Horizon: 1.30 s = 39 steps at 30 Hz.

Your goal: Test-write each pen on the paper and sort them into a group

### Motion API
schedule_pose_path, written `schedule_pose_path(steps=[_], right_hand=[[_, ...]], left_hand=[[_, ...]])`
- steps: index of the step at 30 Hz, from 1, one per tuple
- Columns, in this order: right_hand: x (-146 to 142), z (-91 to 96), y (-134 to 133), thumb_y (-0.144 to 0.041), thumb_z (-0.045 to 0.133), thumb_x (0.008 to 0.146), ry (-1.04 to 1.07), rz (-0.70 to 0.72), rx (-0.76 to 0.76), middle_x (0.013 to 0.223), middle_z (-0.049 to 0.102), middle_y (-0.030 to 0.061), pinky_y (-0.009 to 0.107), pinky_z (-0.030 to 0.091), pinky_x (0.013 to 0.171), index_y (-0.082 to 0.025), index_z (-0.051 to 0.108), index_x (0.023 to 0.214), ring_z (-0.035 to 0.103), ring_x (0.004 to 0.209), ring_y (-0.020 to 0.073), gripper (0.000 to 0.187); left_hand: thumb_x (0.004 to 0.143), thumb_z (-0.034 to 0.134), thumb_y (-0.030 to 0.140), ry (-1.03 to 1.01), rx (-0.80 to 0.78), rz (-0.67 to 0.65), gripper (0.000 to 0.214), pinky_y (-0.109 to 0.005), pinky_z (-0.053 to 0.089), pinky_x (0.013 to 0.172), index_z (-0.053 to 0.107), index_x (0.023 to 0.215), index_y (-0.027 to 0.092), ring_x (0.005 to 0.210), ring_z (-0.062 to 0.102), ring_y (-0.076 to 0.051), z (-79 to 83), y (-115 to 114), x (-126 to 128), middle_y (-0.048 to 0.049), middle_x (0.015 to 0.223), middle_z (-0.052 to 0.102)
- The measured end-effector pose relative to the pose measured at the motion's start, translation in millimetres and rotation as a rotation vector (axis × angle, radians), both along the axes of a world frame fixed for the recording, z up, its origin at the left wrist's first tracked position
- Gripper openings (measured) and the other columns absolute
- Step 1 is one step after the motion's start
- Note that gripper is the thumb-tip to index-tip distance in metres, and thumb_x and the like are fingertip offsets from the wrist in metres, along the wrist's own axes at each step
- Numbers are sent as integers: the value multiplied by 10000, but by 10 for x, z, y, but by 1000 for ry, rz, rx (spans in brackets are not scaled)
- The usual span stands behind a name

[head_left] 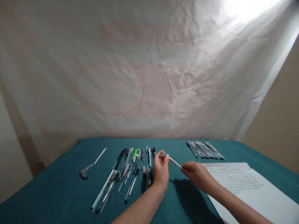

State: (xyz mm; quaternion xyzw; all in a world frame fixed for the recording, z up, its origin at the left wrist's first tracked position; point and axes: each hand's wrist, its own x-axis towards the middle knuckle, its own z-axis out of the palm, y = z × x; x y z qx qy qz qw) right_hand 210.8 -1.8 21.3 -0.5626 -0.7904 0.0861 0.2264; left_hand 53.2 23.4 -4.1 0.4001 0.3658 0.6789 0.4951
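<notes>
A slim white pen is held up above the table, slanting down to the right between my two hands. My left hand pinches its upper left end with thumb and fingers. At the lower right end, the fingers of my right hand close round it, hiding that tip. Under and left of my left hand lies a loose spread of pens and caps, mostly clear, black and white. Among them is a bright green pen or marker.
A row of pens lies side by side at the back right. Sheets of paper with handwriting lie at the front right. On the left are a thin white stick-like item and a dark piece. A green cloth covers the table; a pale sheet hangs behind.
</notes>
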Motion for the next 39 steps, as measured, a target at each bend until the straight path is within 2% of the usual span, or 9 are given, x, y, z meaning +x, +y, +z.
schedule_pose_path(steps=[5,9,12,15,21,28,33,36,39], right_hand=[[225,116,470,-342,462,806,-204,-240,-10,819,633,56,219,369,674,-192,676,778,586,777,166,262],[376,-16,822,-289,493,794,-287,-411,-81,823,638,133,261,366,618,-132,663,762,607,791,238,233],[411,-137,979,-222,480,798,-325,-490,-106,863,633,171,278,370,624,-100,645,817,613,805,258,206],[408,-201,1049,-146,414,819,-355,-522,-107,897,626,177,281,371,664,-92,628,864,606,851,248,225],[442,-233,1077,-119,325,851,-386,-562,-99,940,613,156,278,372,698,-129,588,955,590,897,221,283],[499,-208,1064,-89,312,839,-406,-630,-72,915,606,176,293,383,673,-100,553,990,601,849,236,284],[338,-128,909,-216,416,828,-394,-529,4,999,576,161,284,377,685,-125,526,1015,574,904,242,235],[127,-142,698,-295,458,810,-333,-378,11,962,596,95,251,374,676,-167,531,974,580,855,194,221],[-141,-170,395,-314,459,803,-113,-96,-66,792,623,47,239,369,640,-173,534,926,582,729,164,202]], left_hand=[[780,537,319,95,-103,-17,367,-244,461,653,425,1082,143,765,582,-134,-63,-95,76,-105,1022,515],[787,501,305,214,-149,-89,281,-240,443,634,464,1014,144,741,580,-135,-93,-185,112,-98,1006,537],[797,475,327,323,-153,-138,275,-254,432,641,482,994,135,752,575,-157,-96,-222,111,-77,872,570],[807,452,364,393,-140,-164,297,-260,421,658,496,994,137,769,571,-170,-109,-227,100,-54,772,571],[810,446,347,440,-102,-174,259,-264,408,720,509,965,149,792,564,-157,-83,-243,95,-65,868,576],[807,460,308,459,-103,-199,209,-252,403,714,502,948,159,781,557,-149,-62,-313,106,-45,827,571],[800,474,297,421,-71,-179,197,-240,409,682,505,936,157,744,554,-139,8,-262,101,-34,788,568],[805,459,298,343,-5,-215,183,-225,415,629,509,901,151,640,542,-106,235,-107,-19,-34,797,576],[783,487,297,374,-18,-306,168,-200,399,564,521,820,138,559,514,-85,517,67,-263,-28,728,586]])
